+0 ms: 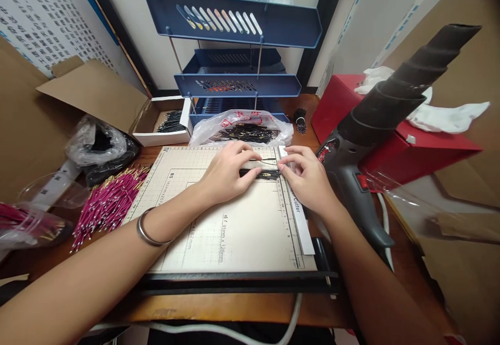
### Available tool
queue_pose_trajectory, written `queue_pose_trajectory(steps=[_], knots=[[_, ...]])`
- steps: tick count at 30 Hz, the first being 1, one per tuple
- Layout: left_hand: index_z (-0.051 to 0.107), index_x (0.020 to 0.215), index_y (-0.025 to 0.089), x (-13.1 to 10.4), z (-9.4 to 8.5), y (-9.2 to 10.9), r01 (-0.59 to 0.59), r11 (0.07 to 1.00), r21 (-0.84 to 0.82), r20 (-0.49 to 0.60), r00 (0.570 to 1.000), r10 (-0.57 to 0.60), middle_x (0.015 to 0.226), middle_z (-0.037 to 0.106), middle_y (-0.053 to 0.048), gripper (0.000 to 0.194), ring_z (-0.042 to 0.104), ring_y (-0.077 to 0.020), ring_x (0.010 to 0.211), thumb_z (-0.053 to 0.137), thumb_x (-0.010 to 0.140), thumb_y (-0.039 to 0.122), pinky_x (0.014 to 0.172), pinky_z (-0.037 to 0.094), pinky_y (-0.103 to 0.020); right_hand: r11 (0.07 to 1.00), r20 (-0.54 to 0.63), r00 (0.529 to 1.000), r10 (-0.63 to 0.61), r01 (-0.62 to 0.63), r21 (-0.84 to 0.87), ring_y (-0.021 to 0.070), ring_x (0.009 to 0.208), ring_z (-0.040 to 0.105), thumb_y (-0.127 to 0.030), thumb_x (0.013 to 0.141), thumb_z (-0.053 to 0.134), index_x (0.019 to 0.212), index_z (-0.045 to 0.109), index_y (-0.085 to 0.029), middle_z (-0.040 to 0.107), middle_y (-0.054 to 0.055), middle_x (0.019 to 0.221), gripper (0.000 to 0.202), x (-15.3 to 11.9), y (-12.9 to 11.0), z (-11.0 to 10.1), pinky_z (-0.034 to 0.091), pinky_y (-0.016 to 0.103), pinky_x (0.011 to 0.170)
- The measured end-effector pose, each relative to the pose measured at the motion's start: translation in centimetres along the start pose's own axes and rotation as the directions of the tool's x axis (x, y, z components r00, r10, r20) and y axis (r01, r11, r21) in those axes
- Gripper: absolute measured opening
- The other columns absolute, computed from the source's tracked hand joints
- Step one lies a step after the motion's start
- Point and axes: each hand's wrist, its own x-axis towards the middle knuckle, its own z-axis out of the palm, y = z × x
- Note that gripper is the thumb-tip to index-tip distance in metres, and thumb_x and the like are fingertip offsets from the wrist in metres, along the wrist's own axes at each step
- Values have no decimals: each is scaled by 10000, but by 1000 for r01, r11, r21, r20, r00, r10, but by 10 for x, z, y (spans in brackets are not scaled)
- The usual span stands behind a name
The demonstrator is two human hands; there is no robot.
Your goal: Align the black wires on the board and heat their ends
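A small bundle of short black wires (267,175) lies across the upper right part of a cream paper cutter board (250,230) printed with grid lines. My left hand (230,170) rests on the board, with thumb and fingers closed around the bundle's left end. A single black wire (269,163) lies slightly apart above the bundle and reaches toward my right hand (307,178). The right thumb and fingertips pinch together at the wires' right end, beside the cutter's white edge strip (300,220). The fingertips partly hide the wire ends.
Behind the board sits a plastic bag of black wires (250,132), below a blue tiered rack (234,85). Magenta wires (111,199) are piled at left, near an open white box (162,126). A heat gun (363,168) and red box (422,142) stand at right.
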Motion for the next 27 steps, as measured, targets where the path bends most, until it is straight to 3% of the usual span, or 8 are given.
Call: queue_pose_trajectory(steps=[5, 11, 15, 19, 24, 27], knots=[[781, 1165, 197, 1, -1, -3, 58, 998, 9, -1, 998, -58, 1175, 768, -99, 210, 653, -289, 1100, 666, 1017, 293, 997, 502, -485, 998, -34, 999, 17, -15, 58, 125, 631, 518, -388, 897, 709, 878, 814, -219, 729, 119, 1294, 200, 0, -4, 0, 531, 400, 726], [785, 1193, 217, 1, -1, -4, 60, 998, 7, -48, 997, -60, 1222, 757, -100, 223, 642, -281, 1130, 685, 1018, 314, 1015, 494, -473, 987, 25, 999, -21, 17, 160, 98, 614, 484, -367, 911, 707, 883, 816, -221, 720, 110, 1314, 185, -1, -7, 1, 463, 331, 612], [783, 977, 212, 2, -3, -1, 33, 999, -31, -4, 999, -33, 1069, 799, -65, 185, 652, -257, 1026, 678, 1038, 351, 972, 450, -451, 983, 11, 1000, -19, 17, 181, 55, 538, 363, -379, 908, 712, 865, 813, -213, 722, 106, 1292, 200, -2, -10, 2, 448, 329, 589], [728, 851, 203, 3, -3, 2, 53, 997, -48, -26, 998, -54, 906, 802, -34, 240, 617, -226, 879, 685, 1030, 356, 887, 426, -411, 985, -22, 999, -25, 29, 173, 70, 564, 389, -378, 897, 723, 854, 825, -215, 730, 108, 1258, 197, -2, -11, 2, 442, 318, 581], [707, 737, 212, 4, -3, 3, 175, 984, -46, -92, 980, -178, 749, 749, -17, 278, 582, -216, 805, 750, 973, 351, 775, 424, -364, 988, -23, 999, -39, 42, 152, 78, 575, 410, -368, 895, 737, 856, 831, -222, 735, 102, 1253, 178, -3, -13, 5, 452, 317, 575], [716, 759, 212, 4, -4, 2, 144, 985, -98, -93, 984, -153, 771, 764, -12, 246, 593, -209, 812, 771, 961, 341, 797, 447, -365, 988, -67, 997, -24, 34, 148, 93, 590, 446, -379, 895, 744, 854, 829, -222, 748, 102, 1229, 184, -3, -11, 7, 458, 320, 572]])
